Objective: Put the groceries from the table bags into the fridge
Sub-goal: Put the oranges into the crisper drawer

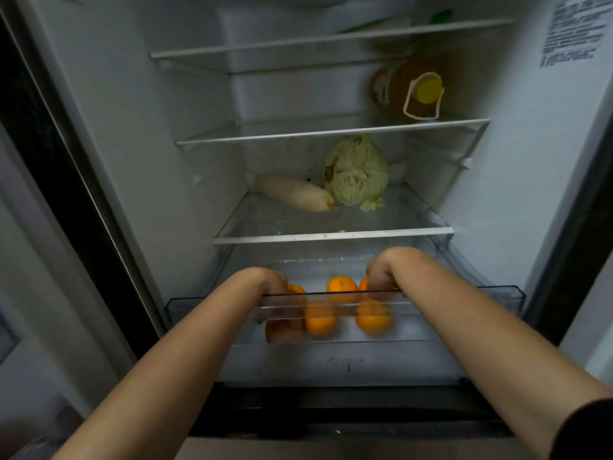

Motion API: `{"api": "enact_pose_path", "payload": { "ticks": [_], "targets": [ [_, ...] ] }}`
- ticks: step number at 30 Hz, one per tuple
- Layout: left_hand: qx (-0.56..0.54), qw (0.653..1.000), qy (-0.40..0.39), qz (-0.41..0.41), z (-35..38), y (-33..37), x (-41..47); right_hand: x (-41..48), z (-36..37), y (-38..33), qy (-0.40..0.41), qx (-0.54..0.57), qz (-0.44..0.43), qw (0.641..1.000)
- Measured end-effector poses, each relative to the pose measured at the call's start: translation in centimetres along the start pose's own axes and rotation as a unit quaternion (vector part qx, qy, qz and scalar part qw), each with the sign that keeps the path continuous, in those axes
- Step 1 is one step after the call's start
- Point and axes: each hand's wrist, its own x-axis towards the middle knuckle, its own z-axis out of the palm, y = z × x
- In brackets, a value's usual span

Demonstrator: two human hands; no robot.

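The fridge stands open in front of me. Its clear crisper drawer [497, 293] is pulled out at the bottom and holds several oranges [341, 287]. Both my hands reach down over the drawer's front rim. My left hand [270, 282] curls around an orange [296, 289] at the drawer's left, its fingers dimly seen through the clear front. My right hand [381, 273] closes over another orange [364, 284] further right. Two more oranges [373, 318] lie near the front wall between my hands.
On the glass shelf [331, 235] just above the drawer lie a white radish [293, 192] and a cabbage [358, 171]. A bottle with a yellow cap [426, 89] stands on the shelf above, at the right. The dark door edge [66, 167] runs along the left.
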Motion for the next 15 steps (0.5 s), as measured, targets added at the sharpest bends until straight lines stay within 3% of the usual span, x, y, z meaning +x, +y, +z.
{"api": "enact_pose_path", "payload": {
  "ticks": [4,7,11,15],
  "targets": [
    [0.007,0.997,0.073,0.024,0.2,-0.1,-0.1,1.2,0.0,0.1,-0.002,0.03,0.0,1.0],
    [-0.006,0.977,0.211,0.032,0.0,-0.2,-0.8,-0.6,0.0,0.0,0.113,0.07,-0.025,0.991],
    [-0.003,0.904,0.423,0.057,0.5,0.1,-3.5,-3.6,0.3,0.1,0.303,0.144,-0.082,0.938],
    [-0.033,0.8,0.592,0.094,3.8,0.3,-6.6,-7.6,3.3,-0.9,0.471,0.193,-0.071,0.858]
  ]
}}
